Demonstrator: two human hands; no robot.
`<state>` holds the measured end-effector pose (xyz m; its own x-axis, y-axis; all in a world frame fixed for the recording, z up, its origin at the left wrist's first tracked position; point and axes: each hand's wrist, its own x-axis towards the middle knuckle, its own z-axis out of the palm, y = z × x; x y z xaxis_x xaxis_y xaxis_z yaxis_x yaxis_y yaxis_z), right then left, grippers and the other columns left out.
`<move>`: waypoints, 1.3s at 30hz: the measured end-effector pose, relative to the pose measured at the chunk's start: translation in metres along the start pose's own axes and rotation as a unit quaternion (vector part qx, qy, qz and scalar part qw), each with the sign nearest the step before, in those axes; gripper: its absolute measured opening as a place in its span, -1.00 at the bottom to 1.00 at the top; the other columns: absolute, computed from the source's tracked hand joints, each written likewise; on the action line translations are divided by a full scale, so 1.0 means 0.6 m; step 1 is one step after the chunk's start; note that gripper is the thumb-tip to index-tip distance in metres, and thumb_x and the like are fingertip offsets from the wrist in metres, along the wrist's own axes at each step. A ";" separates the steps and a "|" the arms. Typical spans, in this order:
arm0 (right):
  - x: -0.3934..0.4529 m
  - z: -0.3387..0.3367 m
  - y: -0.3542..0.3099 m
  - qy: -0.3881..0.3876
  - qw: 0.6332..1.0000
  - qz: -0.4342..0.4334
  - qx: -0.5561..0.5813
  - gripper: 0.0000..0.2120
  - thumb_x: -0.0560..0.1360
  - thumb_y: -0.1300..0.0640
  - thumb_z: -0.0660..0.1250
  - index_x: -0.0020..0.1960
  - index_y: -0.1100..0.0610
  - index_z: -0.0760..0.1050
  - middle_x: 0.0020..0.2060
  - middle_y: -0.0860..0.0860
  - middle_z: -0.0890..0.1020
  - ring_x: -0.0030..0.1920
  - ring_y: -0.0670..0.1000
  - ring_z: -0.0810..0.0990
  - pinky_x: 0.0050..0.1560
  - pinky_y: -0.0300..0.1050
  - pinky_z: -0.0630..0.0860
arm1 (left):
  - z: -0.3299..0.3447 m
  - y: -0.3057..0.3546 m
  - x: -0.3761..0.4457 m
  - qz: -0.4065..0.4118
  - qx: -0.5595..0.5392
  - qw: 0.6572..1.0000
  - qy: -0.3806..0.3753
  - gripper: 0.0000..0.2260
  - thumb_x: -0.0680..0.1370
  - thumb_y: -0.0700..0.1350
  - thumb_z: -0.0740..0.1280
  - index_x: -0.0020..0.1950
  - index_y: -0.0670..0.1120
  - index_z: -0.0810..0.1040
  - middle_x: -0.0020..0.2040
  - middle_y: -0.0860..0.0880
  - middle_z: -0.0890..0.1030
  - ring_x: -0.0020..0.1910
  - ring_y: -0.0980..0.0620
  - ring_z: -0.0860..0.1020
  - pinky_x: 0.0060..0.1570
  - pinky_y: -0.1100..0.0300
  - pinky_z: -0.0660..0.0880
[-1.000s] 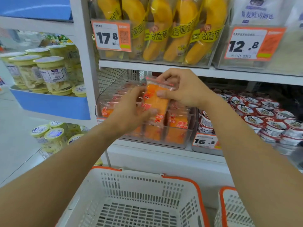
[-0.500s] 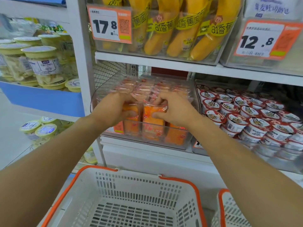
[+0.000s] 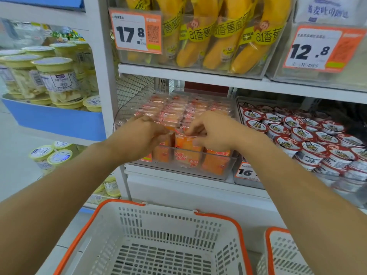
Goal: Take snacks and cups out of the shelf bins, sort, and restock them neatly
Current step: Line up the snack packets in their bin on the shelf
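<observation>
— Shelves (image 3: 198, 75) fill the view in front of you, white ones, with clear bins on them. What stands lowest?

— Below your arms you have a white basket (image 3: 158, 219) with an orange rim, and the corner of a second basket (image 3: 278, 245) at the right of it.

— And on the middle shelf?

— A clear bin (image 3: 216, 171) full of orange snack packs (image 3: 178, 108), standing in rows. Just beside it, on the right, is a bin of cups (image 3: 309, 139) with red and white lids. Above, you see the banana-shaped breads (image 3: 216, 46) behind a price tag (image 3: 135, 32) that reads 17.8.

— Where are your hands?

— Both are at the front row of the snack bin. Your right hand (image 3: 214, 132) pinches the top edge of one orange pack (image 3: 186, 143), which stands upright in the bin. Your left hand (image 3: 139, 135) has its fingers curled on the top of the neighbour pack (image 3: 161, 153), touching it; I cannot tell if it truly grips.
</observation>
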<state>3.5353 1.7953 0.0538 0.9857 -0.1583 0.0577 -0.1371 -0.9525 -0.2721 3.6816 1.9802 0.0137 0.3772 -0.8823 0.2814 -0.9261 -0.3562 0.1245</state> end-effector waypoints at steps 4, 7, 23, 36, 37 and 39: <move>-0.004 0.005 0.006 0.051 0.998 0.021 0.025 -0.67 0.50 0.25 0.42 0.24 0.04 0.53 0.09 0.00 0.63 0.04 -0.02 0.56 0.12 -0.04 0.54 | 0.012 0.000 0.006 -0.020 -0.015 0.999 0.024 -0.74 0.63 0.01 0.29 0.30 0.10 0.60 0.14 -0.03 0.66 0.23 -0.13 0.52 0.34 -0.06 0.33; -0.009 -0.018 0.006 0.112 0.989 0.017 0.095 -0.58 0.51 0.33 0.36 0.27 -0.04 0.47 0.04 -0.07 0.55 -0.02 -0.12 0.52 0.00 -0.21 0.48 | 0.012 0.003 0.018 -0.024 -0.002 1.000 0.014 -0.72 0.62 -0.03 0.31 0.32 0.11 0.57 0.25 0.03 0.61 0.35 -0.07 0.45 0.49 -0.14 0.13; -0.068 -0.045 0.024 0.170 0.950 0.039 0.261 -0.50 0.33 -0.04 0.61 0.21 0.00 0.54 0.04 -0.09 0.68 -0.01 -0.11 0.68 0.10 -0.12 0.61 | -0.061 0.088 0.044 -0.033 -0.375 0.906 0.191 -0.75 0.46 -0.22 0.52 0.06 0.03 0.60 -0.06 0.05 0.68 -0.07 0.25 0.61 -0.02 0.38 0.51; 0.005 0.046 0.024 0.119 0.993 -0.023 0.016 -0.73 0.45 0.08 0.51 -0.03 0.00 0.41 -0.19 -0.12 0.49 -0.06 0.00 0.48 -0.09 -0.08 0.32 | 0.033 0.016 0.037 -0.045 -0.021 0.998 -0.043 -0.46 0.58 0.29 -0.16 0.14 -0.02 0.44 0.25 -0.16 0.54 0.39 -0.23 0.39 0.37 -0.25 0.30; 0.010 0.046 0.022 0.120 0.992 -0.026 -0.023 -0.74 0.44 0.03 0.50 -0.05 0.00 0.42 -0.17 -0.15 0.46 0.04 0.01 0.45 -0.01 -0.06 0.32 | 0.038 0.010 0.034 -0.034 -0.014 0.998 -0.042 -0.48 0.59 0.28 -0.19 0.09 0.00 0.43 0.21 -0.16 0.55 0.39 -0.24 0.38 0.38 -0.26 0.29; 0.019 0.044 0.020 0.132 0.989 -0.017 -0.062 -0.75 0.44 -0.08 0.47 -0.09 0.02 0.45 -0.13 -0.12 0.50 0.08 0.03 0.43 0.13 0.05 0.39 | 0.046 0.000 0.028 -0.012 0.004 0.999 -0.038 -0.36 0.59 0.26 -0.24 0.25 -0.06 0.46 0.33 -0.13 0.51 0.51 -0.21 0.26 0.46 -0.25 0.19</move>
<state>3.5477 1.7888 0.0256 0.9321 -0.1729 0.3183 -0.1316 -0.9803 -0.1471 3.6879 1.9569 -0.0076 0.3972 -0.8946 0.2048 -0.9172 -0.3790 0.1232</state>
